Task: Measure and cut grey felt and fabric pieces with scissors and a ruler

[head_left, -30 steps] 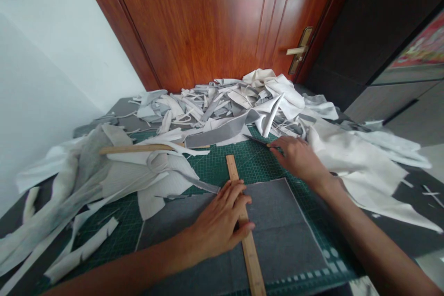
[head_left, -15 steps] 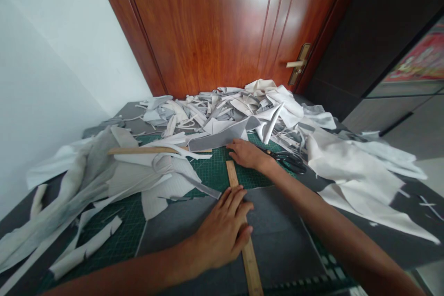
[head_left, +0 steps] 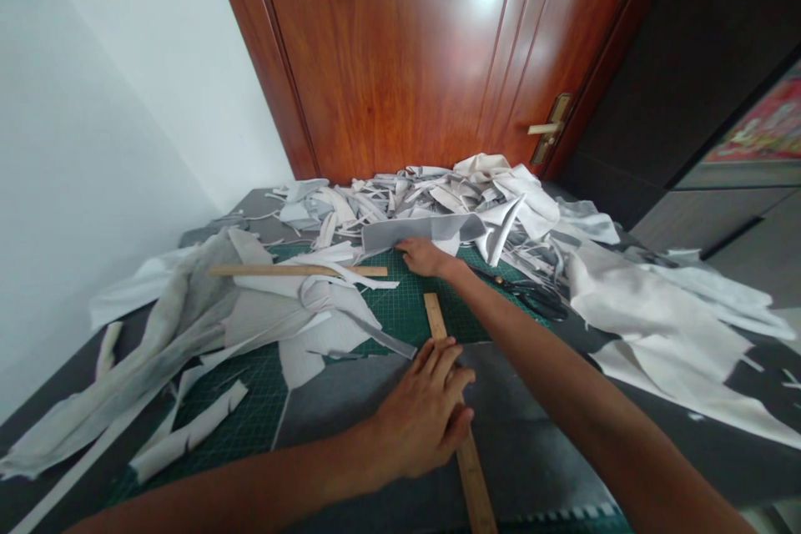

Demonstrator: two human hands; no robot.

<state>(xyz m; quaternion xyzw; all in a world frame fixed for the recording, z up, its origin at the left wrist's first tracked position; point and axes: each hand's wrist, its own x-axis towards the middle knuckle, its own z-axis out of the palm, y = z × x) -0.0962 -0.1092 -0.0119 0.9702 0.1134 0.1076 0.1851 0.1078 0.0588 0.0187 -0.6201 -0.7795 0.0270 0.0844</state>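
Note:
My left hand [head_left: 425, 413] lies over a wooden ruler [head_left: 476, 484], fingers stretched out and pressing it onto a dark grey sheet of material [head_left: 338, 409]. The ruler runs away from me, its far end bare on the green cutting mat [head_left: 404, 313]. Farther off, my right hand [head_left: 424, 257] has its fingers closed at the lower edge of a grey strip of material [head_left: 400, 232], which stands partly raised. The fingertips are partly hidden behind the strip. Black-handled scissors [head_left: 531, 294] rest on the mat to the right of that hand.
A heap of pale offcuts [head_left: 431, 183] lies against the wooden door [head_left: 388, 58]. Larger white pieces [head_left: 651, 309] spread over the right side. On the left are long pale scraps [head_left: 168, 317] and a second wooden stick [head_left: 294, 270]. A white wall [head_left: 125, 58] borders the left.
The right hand has closed on the strip's near edge, and the strip has straightened and lifted a little. My left hand stays on the ruler; the view has shifted slightly.

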